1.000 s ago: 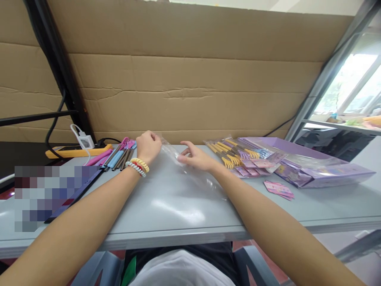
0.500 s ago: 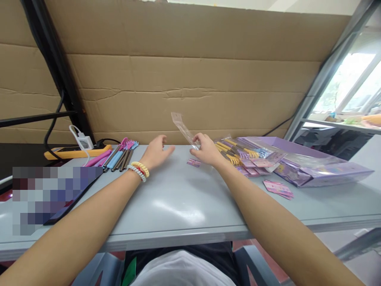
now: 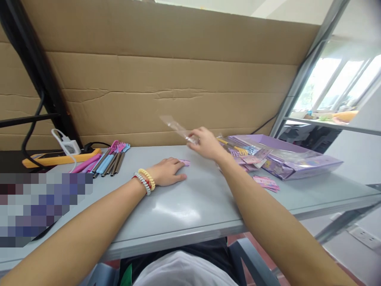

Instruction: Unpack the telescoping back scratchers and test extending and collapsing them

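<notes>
Between the fingers of my right hand [image 3: 205,143] is a clear plastic bag [image 3: 177,126], long and narrow, raised above the table and slanting up to the left. My left hand [image 3: 168,171] lies low over the grey table, palm down with the fingers stretched out. A small pink and purple card [image 3: 185,162] shows at its fingertips, partly covered by them. To the right of my right hand lie clear packs with yellow-handled, claw-ended sticks [image 3: 235,147] and pink cards, overlapping in a pile.
Pink, blue and brown claw-ended sticks [image 3: 111,161] lie at the left, near an orange power strip [image 3: 89,155]. A purple box [image 3: 300,165] stands at the right, with loose pink cards [image 3: 266,183] before it. Cardboard [image 3: 166,75] walls off the back.
My left hand has come right and down onto the small card. My right hand still holds the plastic bag, which now leans further left. The view has shifted slightly right.
</notes>
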Available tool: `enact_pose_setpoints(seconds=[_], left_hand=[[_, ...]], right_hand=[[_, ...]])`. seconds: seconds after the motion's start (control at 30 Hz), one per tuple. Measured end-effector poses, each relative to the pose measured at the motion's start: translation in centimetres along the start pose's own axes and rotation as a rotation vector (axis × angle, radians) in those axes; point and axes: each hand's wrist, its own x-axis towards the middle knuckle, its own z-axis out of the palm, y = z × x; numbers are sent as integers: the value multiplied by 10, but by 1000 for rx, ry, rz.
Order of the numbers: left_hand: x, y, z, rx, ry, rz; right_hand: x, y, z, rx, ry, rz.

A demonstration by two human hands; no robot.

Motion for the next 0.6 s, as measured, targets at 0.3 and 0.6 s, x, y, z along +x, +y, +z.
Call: enact_pose_setpoints(seconds=[0.3,0.6], left_hand=[[-5,-19,-6,55,131,-124],[1,-18,2,-98,18,-64]], right_hand=[[-6,90,-138,-465,-71,295],[-41,218,-144,-525,-302,617]])
